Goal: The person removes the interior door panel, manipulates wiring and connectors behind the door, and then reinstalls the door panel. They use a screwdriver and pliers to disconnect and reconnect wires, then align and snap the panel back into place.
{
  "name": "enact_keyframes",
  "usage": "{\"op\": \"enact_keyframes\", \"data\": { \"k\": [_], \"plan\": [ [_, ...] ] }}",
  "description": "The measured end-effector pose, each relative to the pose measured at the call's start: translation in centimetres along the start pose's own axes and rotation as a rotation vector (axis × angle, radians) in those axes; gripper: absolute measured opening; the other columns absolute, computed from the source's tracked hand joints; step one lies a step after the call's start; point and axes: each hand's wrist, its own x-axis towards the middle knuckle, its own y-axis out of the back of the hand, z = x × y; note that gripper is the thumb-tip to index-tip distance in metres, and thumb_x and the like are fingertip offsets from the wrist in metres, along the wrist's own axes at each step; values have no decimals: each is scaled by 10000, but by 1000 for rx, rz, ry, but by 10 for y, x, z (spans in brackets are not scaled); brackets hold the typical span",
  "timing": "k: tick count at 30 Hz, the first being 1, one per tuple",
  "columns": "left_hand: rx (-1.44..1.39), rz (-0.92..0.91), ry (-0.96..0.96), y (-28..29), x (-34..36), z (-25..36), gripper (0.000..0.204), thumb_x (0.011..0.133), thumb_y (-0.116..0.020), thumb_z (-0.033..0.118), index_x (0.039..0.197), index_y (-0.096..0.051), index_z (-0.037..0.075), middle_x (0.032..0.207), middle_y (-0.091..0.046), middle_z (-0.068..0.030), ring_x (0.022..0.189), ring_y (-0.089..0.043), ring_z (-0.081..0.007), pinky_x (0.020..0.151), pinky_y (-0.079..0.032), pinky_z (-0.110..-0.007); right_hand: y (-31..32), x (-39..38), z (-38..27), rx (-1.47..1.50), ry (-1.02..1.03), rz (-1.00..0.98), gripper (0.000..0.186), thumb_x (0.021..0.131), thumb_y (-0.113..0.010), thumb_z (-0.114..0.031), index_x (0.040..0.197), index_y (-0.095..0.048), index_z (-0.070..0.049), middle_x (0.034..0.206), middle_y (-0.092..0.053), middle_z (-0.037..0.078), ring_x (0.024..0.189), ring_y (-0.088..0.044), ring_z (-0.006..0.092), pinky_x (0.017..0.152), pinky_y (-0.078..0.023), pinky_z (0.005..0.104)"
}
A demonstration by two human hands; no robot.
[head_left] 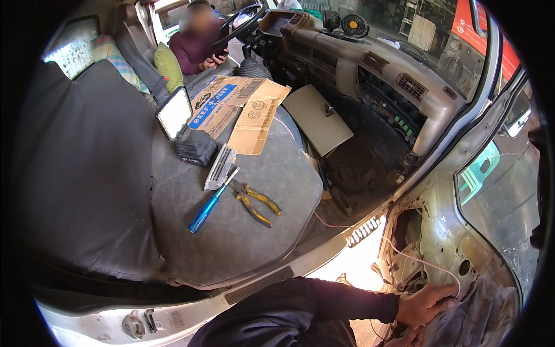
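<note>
At the lower right, my left hand reaches to the opened vehicle door. Its fingers are pinched on a thin pale wire, which runs from the cab across the sill to the door. Just below it, my right hand shows only in part at the lower edge, fingers curled; what they hold is hidden. A greyish sheet covers the door's inner side beside my hands. On the seat lie pliers with yellow handles, a blue-handled screwdriver and a small clear packet.
A lit work lamp and flattened cardboard rest on the seat. A person sits at the driver's side, holding a phone. A grey panel leans below the opened dashboard. Holes pierce the door's metal.
</note>
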Motion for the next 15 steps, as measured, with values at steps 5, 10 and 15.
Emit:
{"op": "enact_keyframes", "data": {
  "k": [5, 10, 15],
  "plan": [
    [54, 109, 45, 5, 11, -8, 165, 1016, -550, 146, 1041, -498, -9, 794, -482, -218, 727, -471, -420, 699, -455, -405, -1, -9, -5, 78, -78, -61, 308, 999, -651, -209, 809, -572, 20, 580, -438, 12, 453, -342, 100, 413, -275, 271],
    [-24, 103, 91, 26, 22, 10, 186, 1041, -558, 192, 1030, -538, 7, 762, -537, -95, 628, -525, -177, 607, -454, -333, 2, -9, -32, 228, -166, -178, 319, 1000, -651, -213, 794, -569, 16, 577, -443, 17, 453, -345, 101, 413, -270, 274],
    [200, 270, 322, 109, 64, 52, 162, 1044, -555, 173, 1091, -628, 36, 725, -562, 33, 594, -523, -38, 529, -429, -237, -34, 19, -45, 516, -71, -682, 324, 1008, -646, -229, 787, -558, -10, 571, -454, 35, 448, -339, 89, 417, -232, 281]
  ]
}}
